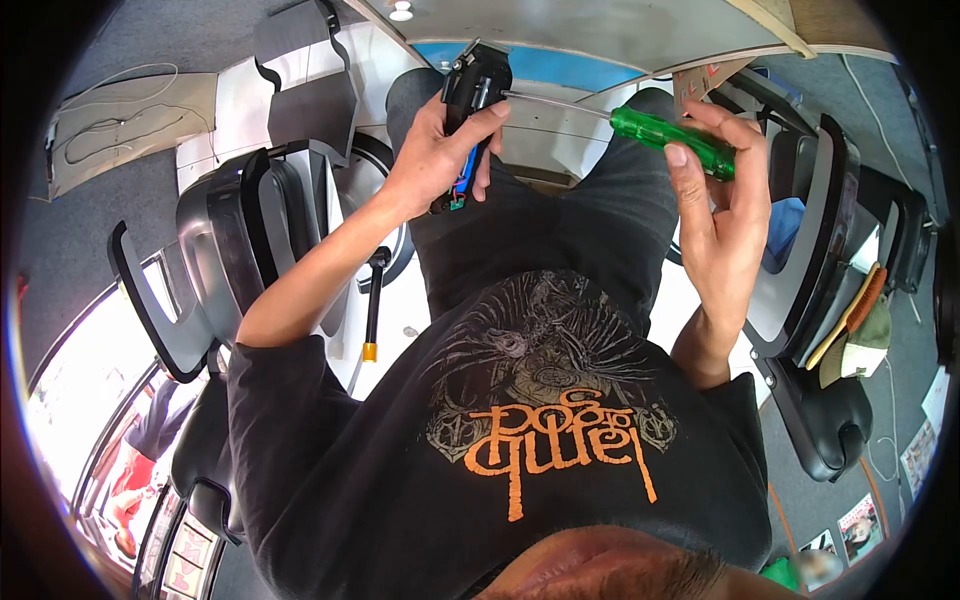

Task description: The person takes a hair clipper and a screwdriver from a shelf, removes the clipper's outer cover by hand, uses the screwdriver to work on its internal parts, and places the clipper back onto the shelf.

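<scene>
- Work in hand: seen from above, a seated person holds a black hair clipper [478, 85] up over the lap, with a green-handled screwdriver [645, 130] brought to its side; the job looks to be under way rather than finished.
- Done, as far as can be judged: the clipper is steadied and the tool is lined up with it; the metal blade [487, 46] sits at the top end – apparently in place.
- Left: the screwdriver work at the side seems unfinished; whether any screw has turned, and how much remains, I cannot tell.
- The clipper: slim, mostly black, tilted slightly, blade end away from the body; a strip of bright blue shows lower down, with small red and green touches at the near end (too small to say whether wiring or decoration).
- Left hand [445, 160]: fingers wrapped around the clipper's middle, thumb across its front; a firm hold.
- Right hand [728, 195]: thumb and fingers curled loosely around the handle's far end; the metal shaft points left and its tip meets, or nearly meets, the clipper beside the left thumb – contact is unclear.
</scene>
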The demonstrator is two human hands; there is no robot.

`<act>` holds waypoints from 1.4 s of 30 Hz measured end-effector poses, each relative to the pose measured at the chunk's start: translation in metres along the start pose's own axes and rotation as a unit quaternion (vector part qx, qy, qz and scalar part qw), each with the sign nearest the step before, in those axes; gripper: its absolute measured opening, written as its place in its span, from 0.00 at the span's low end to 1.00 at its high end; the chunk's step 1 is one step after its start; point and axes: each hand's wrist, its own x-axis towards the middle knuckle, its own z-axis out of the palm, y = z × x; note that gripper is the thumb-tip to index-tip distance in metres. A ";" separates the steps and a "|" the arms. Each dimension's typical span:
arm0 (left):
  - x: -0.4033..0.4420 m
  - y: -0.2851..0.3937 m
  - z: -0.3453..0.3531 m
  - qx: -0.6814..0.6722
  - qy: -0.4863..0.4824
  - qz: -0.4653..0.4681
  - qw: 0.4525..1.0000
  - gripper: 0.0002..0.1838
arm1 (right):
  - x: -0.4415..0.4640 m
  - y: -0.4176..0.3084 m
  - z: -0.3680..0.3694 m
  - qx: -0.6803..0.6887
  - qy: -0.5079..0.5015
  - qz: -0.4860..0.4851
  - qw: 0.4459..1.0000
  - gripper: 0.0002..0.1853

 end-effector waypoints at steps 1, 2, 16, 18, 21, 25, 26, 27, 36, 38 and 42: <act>0.000 0.002 0.000 -0.002 0.000 -0.003 1.000 0.18 | 0.001 0.002 -0.001 0.015 -0.008 -0.022 1.000 0.19; -0.001 0.003 0.000 -0.004 0.000 -0.007 1.000 0.19 | 0.002 0.003 -0.001 0.031 -0.015 -0.043 0.998 0.19; -0.002 -0.008 0.005 0.020 -0.013 0.003 1.000 0.21 | 0.003 0.005 0.009 0.035 0.036 -0.069 0.996 0.20; -0.001 -0.010 0.005 0.008 -0.005 0.006 1.000 0.18 | 0.003 0.007 0.011 0.057 0.036 -0.075 0.995 0.19; 0.000 -0.010 0.005 -0.010 0.003 0.005 1.000 0.22 | -0.001 -0.001 0.011 0.064 0.026 -0.007 0.998 0.18; 0.000 -0.009 0.006 0.011 -0.006 0.008 1.000 0.24 | 0.001 0.009 0.011 0.034 0.045 -0.017 0.998 0.17; 0.000 -0.009 0.006 0.019 -0.008 0.010 1.000 0.24 | 0.002 0.011 0.010 0.021 0.052 -0.040 0.998 0.18; -0.001 -0.009 0.006 0.023 -0.008 0.012 1.000 0.25 | 0.002 0.012 0.010 0.008 0.059 -0.063 0.996 0.18; -0.001 -0.007 0.007 0.041 0.002 0.023 0.999 0.25 | 0.000 -0.001 0.010 0.078 0.046 0.079 0.993 0.20; -0.001 -0.008 0.007 0.049 0.006 0.025 0.998 0.25 | 0.001 -0.004 0.008 0.073 0.038 0.112 0.990 0.19; -0.001 -0.007 0.006 0.028 0.001 0.016 0.999 0.24 | 0.001 0.010 0.008 0.048 0.042 0.006 0.998 0.19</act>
